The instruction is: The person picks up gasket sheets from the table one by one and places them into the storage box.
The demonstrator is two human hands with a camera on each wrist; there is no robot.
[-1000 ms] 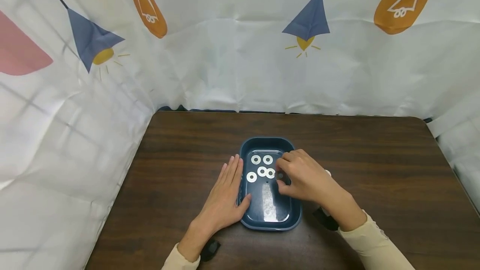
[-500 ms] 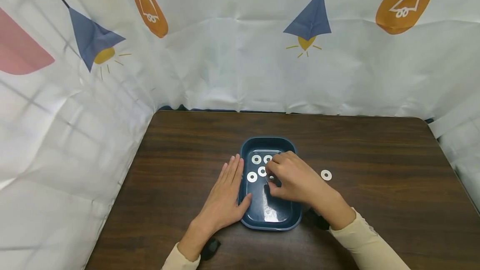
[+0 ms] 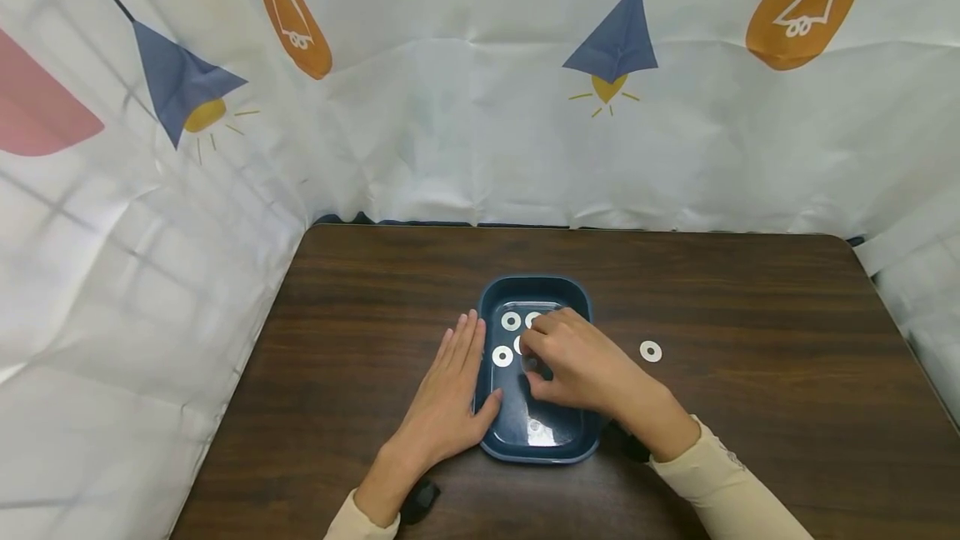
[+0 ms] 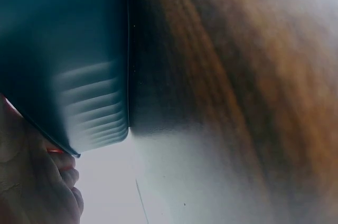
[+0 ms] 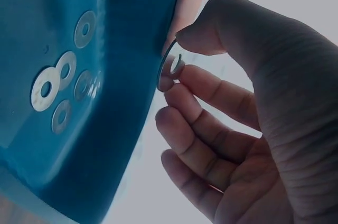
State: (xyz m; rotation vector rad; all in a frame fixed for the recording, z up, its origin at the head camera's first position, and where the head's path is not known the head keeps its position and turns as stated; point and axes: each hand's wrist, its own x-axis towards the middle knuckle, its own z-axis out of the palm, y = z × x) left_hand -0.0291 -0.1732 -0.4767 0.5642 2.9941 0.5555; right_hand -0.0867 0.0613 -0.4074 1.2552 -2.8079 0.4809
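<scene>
My left hand (image 3: pixel 450 402) lies along the left side of a blue tray (image 3: pixel 534 453), fingers straight and thumb over the rim. Over the tray, my right hand (image 3: pixel 577 361) has its thumb and index finger brought together. In the right wrist view they pinch a thin flat washer (image 5: pixel 165 72) tilted on edge; the other fingers are loosely bent. Several silver washers, such as one washer (image 3: pixel 502 356) at the left, lie flat on the tray floor. Two of them overlap in the right wrist view. From the head, my right hand hides part of this group.
One more washer (image 3: pixel 651 351) lies on the dark wooden table (image 3: pixel 750 340), right of the tray. Black wrist cameras sit under both wrists, one camera (image 3: pixel 420 501) at the left. A patterned white curtain (image 3: pixel 480 132) hangs behind the table.
My right hand has moved left over the tray with its pinched washer, covering some of the lying ones and uncovering the washer on the table. The left hand and tray stay put.
</scene>
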